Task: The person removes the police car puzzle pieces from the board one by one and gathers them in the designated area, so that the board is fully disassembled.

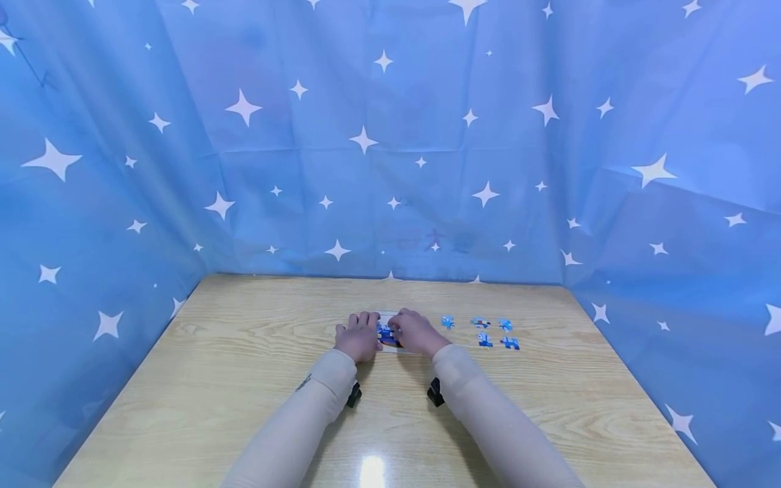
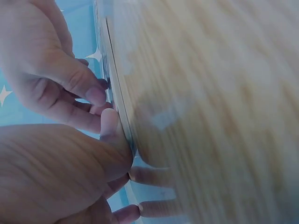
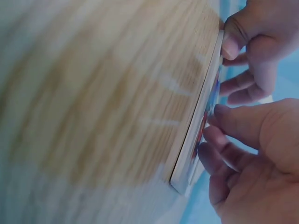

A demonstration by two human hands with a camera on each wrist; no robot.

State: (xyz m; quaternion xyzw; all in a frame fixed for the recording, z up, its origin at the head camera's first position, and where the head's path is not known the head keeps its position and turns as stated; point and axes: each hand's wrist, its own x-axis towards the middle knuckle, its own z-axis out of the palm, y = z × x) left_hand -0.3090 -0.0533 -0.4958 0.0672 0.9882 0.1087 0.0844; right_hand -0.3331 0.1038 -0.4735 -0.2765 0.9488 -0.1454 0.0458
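A shallow white-edged puzzle tray (image 1: 399, 350) lies flat on the table, with joined blue jigsaw pieces (image 1: 386, 334) showing between the hands. My left hand (image 1: 358, 337) holds the tray's left side, its thumb (image 2: 111, 125) at the near edge and its other fingers spread toward the far side. Over the right part of the tray, my right hand (image 1: 417, 332) bends its fingers down and pinches a jigsaw piece at the fingertips (image 3: 220, 112). The fingers mostly hide that piece. From the right wrist view, the tray's rim (image 3: 180, 175) appears edge-on, with coloured pieces inside.
Several loose blue jigsaw pieces lie to the right of the tray, among them a single piece (image 1: 448, 322) nearest the right hand and another (image 1: 510, 343) farther right. The wooden table (image 1: 244, 325) meets a blue star-patterned curtain (image 1: 415, 217) behind and at both sides.
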